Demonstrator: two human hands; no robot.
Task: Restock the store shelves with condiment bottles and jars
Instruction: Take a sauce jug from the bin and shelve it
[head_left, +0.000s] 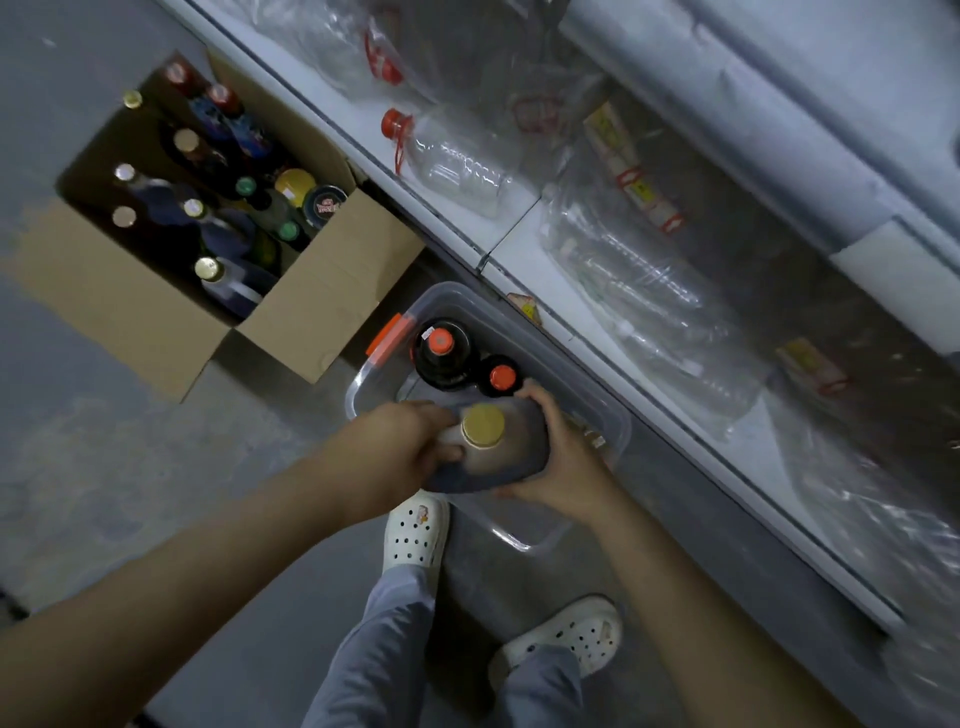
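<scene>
While both arms reach down from the lower edge of the frame, the two hands hold one large bottle (501, 460) with a dull gold cap and a dark body, just below the middle of the picture. The left-hand grip (410, 447) is closed round the bottle's neck and shoulder beside the cap, fingers curled onto it. The right-hand grip (561, 457) is wrapped round the bottle's far side, its fingers spread over the upper edge and its thumb hooked under the lower edge. The bottle sits over the near end of a clear plastic bin (582, 387) that stands on the grey floor (156, 467); whether its base touches the bin's bottom cannot be told.

Inside the bin, just above the hands in the frame, stand two dark bottles with orange caps, the bigger one (440, 340) to the left and the smaller one (502, 378) touching its side. An orange latch (387, 338) sits on the bin's left rim.

In the upper left an open cardboard box (332, 270) holds many upright bottles and jars (208, 182) with gold, red, green and yellow lids. A white shelf (462, 215) runs diagonally from the top centre to the lower right, loaded with clear plastic bottles (457, 161), some with red caps.

Below the bin, two white clogs (415, 535) and grey trouser legs show.
</scene>
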